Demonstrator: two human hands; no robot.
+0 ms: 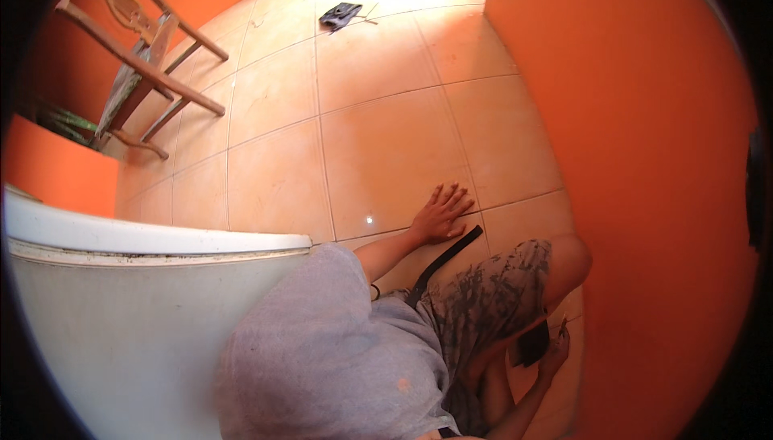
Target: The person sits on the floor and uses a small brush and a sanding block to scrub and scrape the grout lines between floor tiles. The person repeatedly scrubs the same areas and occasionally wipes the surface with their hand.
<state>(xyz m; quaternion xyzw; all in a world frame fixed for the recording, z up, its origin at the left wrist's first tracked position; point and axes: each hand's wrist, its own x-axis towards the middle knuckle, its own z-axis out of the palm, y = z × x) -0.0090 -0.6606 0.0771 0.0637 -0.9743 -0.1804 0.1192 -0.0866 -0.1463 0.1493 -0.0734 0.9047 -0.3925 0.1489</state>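
My left hand (pixel 442 215) rests on the tiled floor (pixel 386 150), palm down with fingers spread. Close by it lies the free end of a black strap (pixel 448 256), which runs back to the waist of my grey shirt (pixel 338 351). Low on the right, my right hand (pixel 554 353) is beside my bent leg in patterned shorts (pixel 491 291), its fingers curled together. A flat dark object (pixel 531 345) sits right against that hand; its kind is unclear, and part of it is hidden behind my leg.
An orange wall (pixel 644 182) rises close on my right. On my left stands a white appliance (pixel 145 303) with a grimy lid edge. A wooden chair (pixel 153 70) is at the far left. Farther off, a crumpled black item (pixel 339 16) lies on the tiles.
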